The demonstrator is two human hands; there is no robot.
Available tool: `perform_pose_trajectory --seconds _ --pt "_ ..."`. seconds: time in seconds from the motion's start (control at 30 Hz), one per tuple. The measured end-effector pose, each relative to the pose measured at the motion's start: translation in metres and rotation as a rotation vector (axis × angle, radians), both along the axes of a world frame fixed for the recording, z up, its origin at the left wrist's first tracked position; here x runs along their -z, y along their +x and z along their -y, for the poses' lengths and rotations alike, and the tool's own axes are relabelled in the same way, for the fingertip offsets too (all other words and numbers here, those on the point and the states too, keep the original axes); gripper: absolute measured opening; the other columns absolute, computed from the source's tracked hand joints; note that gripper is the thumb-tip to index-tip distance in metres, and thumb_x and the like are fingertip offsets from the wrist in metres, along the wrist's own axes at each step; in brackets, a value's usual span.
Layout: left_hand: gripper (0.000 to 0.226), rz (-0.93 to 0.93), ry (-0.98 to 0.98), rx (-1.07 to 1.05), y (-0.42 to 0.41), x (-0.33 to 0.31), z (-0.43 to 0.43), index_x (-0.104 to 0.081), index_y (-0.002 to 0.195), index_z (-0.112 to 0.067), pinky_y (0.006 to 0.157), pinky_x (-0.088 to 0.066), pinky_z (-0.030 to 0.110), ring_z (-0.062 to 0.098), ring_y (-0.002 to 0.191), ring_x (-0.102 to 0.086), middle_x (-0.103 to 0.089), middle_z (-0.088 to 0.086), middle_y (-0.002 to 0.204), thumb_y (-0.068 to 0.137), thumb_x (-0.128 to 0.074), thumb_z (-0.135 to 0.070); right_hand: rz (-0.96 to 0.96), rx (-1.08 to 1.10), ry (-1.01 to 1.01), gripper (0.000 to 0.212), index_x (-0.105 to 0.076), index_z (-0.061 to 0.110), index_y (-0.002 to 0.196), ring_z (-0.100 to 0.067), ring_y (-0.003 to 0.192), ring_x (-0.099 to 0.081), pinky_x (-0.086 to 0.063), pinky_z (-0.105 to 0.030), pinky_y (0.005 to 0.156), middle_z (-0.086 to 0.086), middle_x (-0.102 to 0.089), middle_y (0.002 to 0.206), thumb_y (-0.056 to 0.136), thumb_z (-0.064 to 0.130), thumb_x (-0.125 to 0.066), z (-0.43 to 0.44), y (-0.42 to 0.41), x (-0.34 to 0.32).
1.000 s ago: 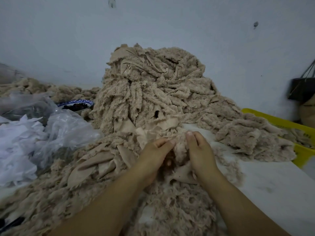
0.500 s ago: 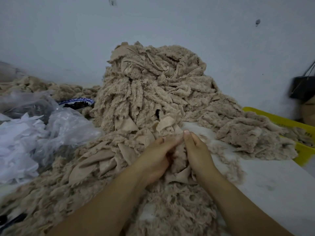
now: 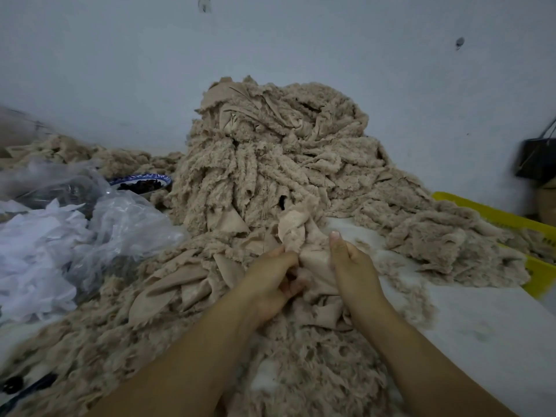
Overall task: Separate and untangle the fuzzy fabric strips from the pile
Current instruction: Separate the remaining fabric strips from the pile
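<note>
A tall pile of beige fuzzy fabric strips (image 3: 270,164) rises against the wall and spills toward me across the white table (image 3: 487,326). At its foot both hands hold one strip (image 3: 296,233), its smooth backing twisted upward between them. My left hand (image 3: 270,284) grips the strip's lower left part with curled fingers. My right hand (image 3: 349,266) grips its right side, thumb pointing up. More strips lie flattened under my forearms.
Clear plastic bags with white scraps (image 3: 60,233) lie at the left. A blue-rimmed bowl (image 3: 141,183) sits behind them. A yellow crate (image 3: 511,224) holding strips stands at the right edge, with a dark bag (image 3: 538,158) by the wall.
Both hands have drawn closer together and bunched the strip. Its twisted end now stands up between them, lifted from the pile's foot.
</note>
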State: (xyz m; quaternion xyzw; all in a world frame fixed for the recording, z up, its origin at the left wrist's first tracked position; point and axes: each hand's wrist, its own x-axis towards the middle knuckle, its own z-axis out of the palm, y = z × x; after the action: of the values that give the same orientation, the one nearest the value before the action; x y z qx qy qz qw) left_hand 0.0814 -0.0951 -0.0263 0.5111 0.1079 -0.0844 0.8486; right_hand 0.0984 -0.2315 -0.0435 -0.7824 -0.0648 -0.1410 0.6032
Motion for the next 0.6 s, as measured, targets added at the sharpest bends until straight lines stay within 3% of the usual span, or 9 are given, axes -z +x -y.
perform_pose_trajectory --seconds 0.03,0.1,0.17,0.23,0.3,0.37,0.5,0.6 --pt "0.052 -0.025 -0.086 -0.003 0.001 0.001 0.001 -0.068 0.053 -0.011 0.038 -0.047 0.018 0.008 0.042 -0.048 -0.057 0.002 0.05 0.092 -0.042 0.013 -0.02 0.002 0.026 0.051 -0.044 0.024 0.057 0.001 0.043 -0.044 -0.033 -0.01 0.043 0.018 -0.045 0.042 0.1 0.051 -0.039 0.0 0.001 0.0" --pt "0.039 -0.054 -0.244 -0.009 0.002 0.0 0.004 -0.062 0.067 -0.002 0.041 -0.05 0.021 0.011 0.044 -0.047 -0.057 0.008 0.058 0.091 -0.038 0.017 -0.051 0.014 0.068 0.053 -0.058 0.028 0.055 0.008 0.046 -0.051 -0.036 -0.005 0.044 0.018 -0.056 0.047 0.101 0.049 -0.04 0.0 0.001 0.0" --pt "0.023 -0.063 -0.358 0.018 0.001 -0.002 0.005 -0.055 0.079 -0.002 0.042 -0.047 0.021 0.01 0.053 -0.043 -0.051 0.008 0.074 0.091 -0.043 0.013 -0.064 0.023 0.076 0.054 -0.056 0.028 0.055 0.008 0.047 -0.05 -0.035 -0.006 0.043 0.012 -0.054 0.053 0.101 0.049 -0.04 0.001 0.001 -0.001" --pt "0.012 -0.03 -0.334 0.088 0.0 -0.003 0.005 -0.059 0.081 -0.007 0.042 -0.042 0.018 0.009 0.06 -0.047 -0.054 0.005 0.078 0.091 -0.057 0.0 -0.07 0.008 0.011 0.049 -0.053 0.026 0.064 0.004 0.057 -0.052 -0.036 -0.008 0.048 0.01 -0.054 0.064 0.1 0.054 -0.036 0.001 -0.001 -0.001" --pt "0.004 -0.008 -0.274 0.097 -0.002 -0.003 0.006 -0.067 0.089 -0.005 0.04 -0.039 0.016 0.01 0.06 -0.058 -0.066 0.006 0.08 0.089 -0.066 -0.01 -0.066 -0.025 -0.102 0.052 -0.062 0.023 0.076 -0.005 0.075 -0.059 -0.044 -0.019 0.068 0.006 -0.064 0.077 0.097 0.06 -0.032 -0.002 -0.003 0.001" --pt "0.013 -0.046 -0.271 0.013 -0.001 -0.004 0.005 -0.067 0.098 -0.003 0.035 -0.036 0.016 0.012 0.056 -0.061 -0.071 0.008 0.079 0.092 -0.065 -0.014 -0.054 -0.04 -0.131 0.06 -0.068 0.019 0.086 -0.013 0.084 -0.064 -0.048 -0.033 0.08 0.003 -0.07 0.085 0.093 0.066 -0.031 -0.006 -0.006 0.001" --pt "0.023 -0.093 -0.406 -0.163 0.001 -0.005 -0.003 -0.061 0.092 -0.003 0.032 -0.036 0.017 0.009 0.037 -0.053 -0.064 0.006 0.056 0.101 -0.054 -0.023 -0.025 -0.018 -0.108 0.055 -0.046 0.019 0.062 -0.011 0.058 -0.048 -0.039 -0.033 0.062 0.012 -0.053 0.055 0.092 0.064 -0.036 -0.008 -0.007 -0.001" --pt "0.023 -0.072 -0.453 -0.18 0.001 -0.004 -0.006 -0.063 0.093 -0.004 0.037 -0.042 0.018 0.008 0.037 -0.05 -0.059 0.003 0.053 0.101 -0.054 -0.023 -0.029 -0.007 -0.074 0.056 -0.042 0.016 0.062 -0.014 0.059 -0.045 -0.036 -0.031 0.059 0.001 -0.046 0.06 0.088 0.066 -0.035 -0.006 -0.006 0.001"
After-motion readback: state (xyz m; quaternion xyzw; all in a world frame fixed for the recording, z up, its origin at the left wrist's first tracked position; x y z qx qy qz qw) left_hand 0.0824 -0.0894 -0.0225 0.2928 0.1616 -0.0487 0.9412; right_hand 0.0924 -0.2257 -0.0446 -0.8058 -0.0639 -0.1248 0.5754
